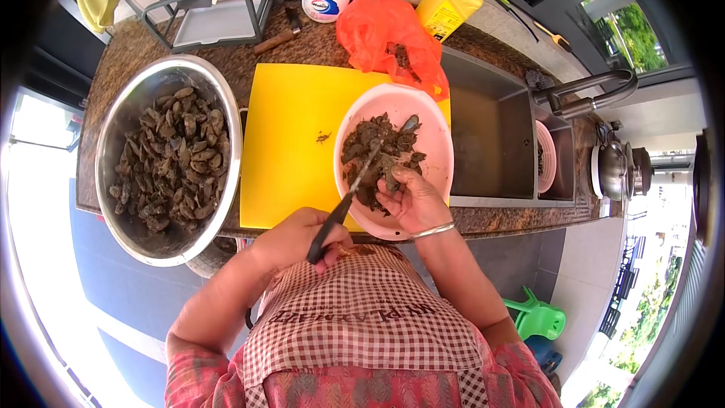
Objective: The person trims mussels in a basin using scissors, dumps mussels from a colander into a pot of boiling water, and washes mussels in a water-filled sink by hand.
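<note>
Checked apron cloth [355,325] lies nearest the camera, covering the person's front between two patterned sleeves. Beyond it, the left hand [302,236] has its fingers curled around the handle of a black-handled tool [330,231], whose narrow metal blade slants over the bowl; whether its tip touches anything is unclear. The right hand [417,202], a bangle at its wrist, pinches a dark shell [392,179] between thumb and fingers. Both the pinched shell and the blade are above a pink bowl [440,174] holding a heap of dark, muddy shellfish [362,140]. That bowl sits over the right part of a yellow board [283,143] on a speckled bench [124,53]. Left of the board, a wide steel basin [233,132] contains many more shells [181,155]. Behind the pink bowl slumps a red plastic bag [381,26], next to a yellow pump bottle [450,6]; to its right is a sink [491,117].
</note>
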The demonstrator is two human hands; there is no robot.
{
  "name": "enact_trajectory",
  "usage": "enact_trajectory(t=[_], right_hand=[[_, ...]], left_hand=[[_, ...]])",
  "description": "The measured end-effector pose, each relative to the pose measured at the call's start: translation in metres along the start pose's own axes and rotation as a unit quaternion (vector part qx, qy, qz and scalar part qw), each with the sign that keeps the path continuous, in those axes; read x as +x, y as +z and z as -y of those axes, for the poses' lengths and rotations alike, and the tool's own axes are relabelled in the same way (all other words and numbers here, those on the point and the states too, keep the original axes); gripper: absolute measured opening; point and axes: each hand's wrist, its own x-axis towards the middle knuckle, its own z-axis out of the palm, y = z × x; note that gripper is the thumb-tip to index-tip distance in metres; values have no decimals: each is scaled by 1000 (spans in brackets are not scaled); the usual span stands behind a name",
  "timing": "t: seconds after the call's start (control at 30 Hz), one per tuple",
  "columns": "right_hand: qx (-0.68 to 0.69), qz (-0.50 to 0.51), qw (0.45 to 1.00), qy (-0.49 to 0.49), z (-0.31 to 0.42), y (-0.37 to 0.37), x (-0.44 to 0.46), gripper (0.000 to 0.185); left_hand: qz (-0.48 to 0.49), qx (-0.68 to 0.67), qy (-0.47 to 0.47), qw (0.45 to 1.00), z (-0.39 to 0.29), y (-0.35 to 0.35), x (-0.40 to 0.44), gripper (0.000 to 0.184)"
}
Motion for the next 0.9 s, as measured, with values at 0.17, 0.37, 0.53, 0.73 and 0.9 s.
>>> enact_trajectory(t=[0.17,0.37,0.53,0.73,0.9], right_hand=[[2,27,1000,-16,7,-7,3,20],[-35,35,998,-51,18,-3,2,19],[-79,11,995,-67,12,1,3,22],[-38,-2,997,-63,1,7,1,21],[10,-3,999,-35,0,4,0,20]], left_hand=[[34,-61,23,997,2,-11,-13,40],[124,-38,34,991,16,-22,-10,46],[121,-12,39,992,10,-18,-6,45],[86,1,32,996,1,-10,-4,42],[58,13,-10,998,-4,-4,-4,44]])
